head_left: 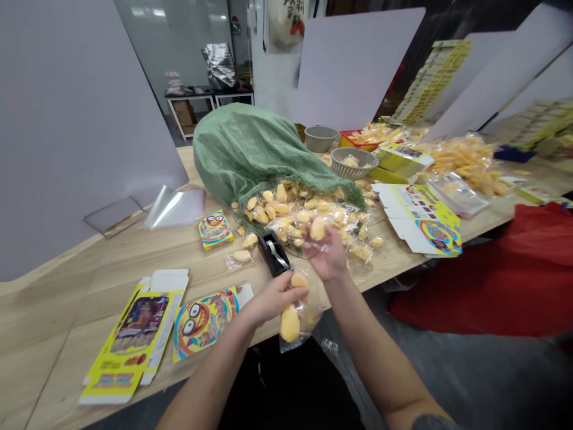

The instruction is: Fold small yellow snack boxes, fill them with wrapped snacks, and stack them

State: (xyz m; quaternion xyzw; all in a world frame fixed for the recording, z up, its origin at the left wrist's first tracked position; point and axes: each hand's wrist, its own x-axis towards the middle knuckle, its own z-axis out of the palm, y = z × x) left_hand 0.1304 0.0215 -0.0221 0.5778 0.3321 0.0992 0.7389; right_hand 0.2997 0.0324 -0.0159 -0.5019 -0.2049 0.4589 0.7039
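One head-worn view, facing forward and down, close over the wooden table (54, 310)

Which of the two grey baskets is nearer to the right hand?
The front grey basket, with pale contents visible inside, is nearer the right hand. The other grey basket stands behind it, farther from that hand.

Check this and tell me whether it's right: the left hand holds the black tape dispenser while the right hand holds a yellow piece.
Not quite: the left hand holds bagged yellow pieces, not the black tape dispenser, which rests on the table just beyond that hand, as the head view shows. The right hand does hold a yellow piece.
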